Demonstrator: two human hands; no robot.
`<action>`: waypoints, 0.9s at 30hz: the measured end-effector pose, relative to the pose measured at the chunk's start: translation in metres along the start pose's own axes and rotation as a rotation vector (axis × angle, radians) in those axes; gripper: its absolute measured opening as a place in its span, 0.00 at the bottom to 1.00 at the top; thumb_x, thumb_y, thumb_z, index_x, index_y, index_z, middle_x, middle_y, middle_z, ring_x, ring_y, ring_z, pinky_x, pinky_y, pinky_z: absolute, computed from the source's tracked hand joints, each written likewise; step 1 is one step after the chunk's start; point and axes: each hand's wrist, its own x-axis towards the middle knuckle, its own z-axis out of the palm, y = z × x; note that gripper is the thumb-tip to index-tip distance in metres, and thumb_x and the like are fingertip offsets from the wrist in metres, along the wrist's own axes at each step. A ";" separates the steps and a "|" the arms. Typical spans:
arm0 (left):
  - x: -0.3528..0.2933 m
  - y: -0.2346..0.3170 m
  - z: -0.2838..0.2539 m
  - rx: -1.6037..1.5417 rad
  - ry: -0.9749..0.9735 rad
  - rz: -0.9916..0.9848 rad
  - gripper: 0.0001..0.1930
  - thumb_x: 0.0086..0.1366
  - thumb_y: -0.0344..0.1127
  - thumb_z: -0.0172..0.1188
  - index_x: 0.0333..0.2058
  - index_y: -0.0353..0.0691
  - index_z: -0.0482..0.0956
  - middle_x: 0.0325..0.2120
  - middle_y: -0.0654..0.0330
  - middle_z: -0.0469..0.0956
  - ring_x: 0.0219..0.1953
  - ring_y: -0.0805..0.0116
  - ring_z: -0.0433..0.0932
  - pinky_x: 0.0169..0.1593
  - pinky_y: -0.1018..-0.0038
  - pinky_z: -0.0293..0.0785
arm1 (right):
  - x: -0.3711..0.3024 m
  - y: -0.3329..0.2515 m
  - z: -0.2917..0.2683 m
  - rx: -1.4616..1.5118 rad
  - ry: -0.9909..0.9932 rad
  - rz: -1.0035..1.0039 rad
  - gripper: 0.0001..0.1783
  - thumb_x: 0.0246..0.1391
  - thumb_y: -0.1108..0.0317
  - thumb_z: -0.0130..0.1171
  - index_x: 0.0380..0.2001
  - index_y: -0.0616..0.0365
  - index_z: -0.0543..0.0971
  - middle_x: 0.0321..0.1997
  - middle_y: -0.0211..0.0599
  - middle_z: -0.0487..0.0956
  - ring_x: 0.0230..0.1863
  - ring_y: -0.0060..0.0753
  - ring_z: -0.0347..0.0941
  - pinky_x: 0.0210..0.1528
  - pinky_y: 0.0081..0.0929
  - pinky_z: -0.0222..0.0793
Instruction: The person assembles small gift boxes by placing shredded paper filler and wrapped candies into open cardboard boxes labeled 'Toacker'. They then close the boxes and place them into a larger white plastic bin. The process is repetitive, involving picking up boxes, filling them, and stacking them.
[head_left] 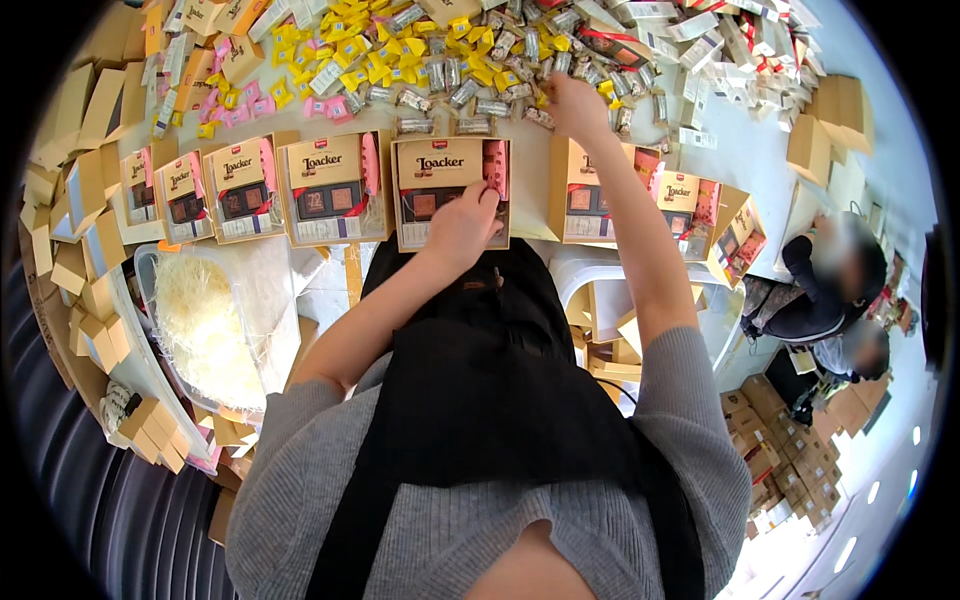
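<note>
A pale worktop (530, 215) carries a row of open tan cardboard gift boxes. The left hand (462, 222) rests with curled fingers on the middle open tan cardboard gift box (447, 190), whose long axis runs left to right. The right hand (572, 103) pinches into the far heap of silver-wrapped sweets (470, 95); what it grips is unclear.

white table (745, 150) | pale floor (890, 440) | stacked cardboard cartons (790, 450) at right | bright daylight

your white table (745, 150) carries a row of open gift boxes (335, 188), with loose wrapped sweets (450, 60) heaped behind them.
</note>
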 end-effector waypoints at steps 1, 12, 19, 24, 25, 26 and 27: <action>0.015 -0.006 -0.008 -0.012 0.031 0.025 0.13 0.54 0.32 0.61 0.37 0.35 0.73 0.35 0.52 0.74 0.36 0.50 0.77 0.36 0.61 0.74 | -0.007 0.012 -0.007 0.202 0.046 -0.007 0.21 0.43 0.71 0.64 0.42 0.62 0.74 0.38 0.42 0.80 0.37 0.38 0.78 0.40 0.31 0.73; 0.206 -0.030 0.014 0.476 0.114 0.212 0.10 0.53 0.32 0.57 0.36 0.39 0.77 0.28 0.54 0.78 0.33 0.56 0.77 0.36 0.63 0.74 | -0.060 0.034 -0.051 1.422 -0.014 0.043 0.22 0.44 0.85 0.61 0.47 0.65 0.76 0.40 0.34 0.80 0.39 0.20 0.74 0.42 0.17 0.71; 0.147 -0.022 -0.102 -0.166 0.031 0.166 0.16 0.59 0.38 0.59 0.47 0.47 0.79 0.29 0.59 0.75 0.31 0.67 0.76 0.34 0.74 0.71 | -0.072 -0.006 -0.054 1.937 0.078 0.155 0.14 0.48 0.85 0.55 0.39 0.63 0.73 0.37 0.41 0.79 0.40 0.34 0.78 0.42 0.25 0.75; 0.063 -0.045 -0.156 -0.690 -0.166 0.091 0.16 0.60 0.34 0.58 0.48 0.45 0.78 0.29 0.63 0.72 0.28 0.74 0.73 0.29 0.77 0.70 | -0.073 -0.101 -0.023 1.981 -0.004 0.217 0.11 0.48 0.85 0.55 0.36 0.62 0.72 0.36 0.41 0.78 0.37 0.34 0.77 0.39 0.26 0.74; 0.045 -0.046 -0.171 -0.602 -0.173 0.125 0.17 0.61 0.33 0.56 0.50 0.42 0.76 0.31 0.65 0.74 0.28 0.74 0.73 0.33 0.78 0.72 | -0.078 -0.122 -0.015 2.014 -0.022 0.205 0.11 0.48 0.84 0.56 0.36 0.62 0.72 0.36 0.41 0.78 0.37 0.33 0.77 0.39 0.26 0.74; 0.025 -0.054 -0.180 -0.533 -0.123 0.144 0.17 0.61 0.32 0.57 0.50 0.43 0.76 0.32 0.64 0.74 0.28 0.74 0.75 0.32 0.79 0.72 | -0.080 -0.144 -0.009 2.045 -0.038 0.179 0.12 0.48 0.84 0.56 0.36 0.62 0.72 0.36 0.41 0.78 0.36 0.33 0.77 0.39 0.26 0.74; 0.008 -0.064 -0.188 -0.465 -0.075 0.169 0.17 0.61 0.30 0.57 0.50 0.44 0.77 0.33 0.63 0.74 0.28 0.75 0.76 0.31 0.80 0.72 | -0.086 -0.164 -0.003 2.029 -0.035 0.141 0.12 0.48 0.84 0.57 0.36 0.63 0.72 0.36 0.40 0.78 0.36 0.32 0.77 0.38 0.25 0.74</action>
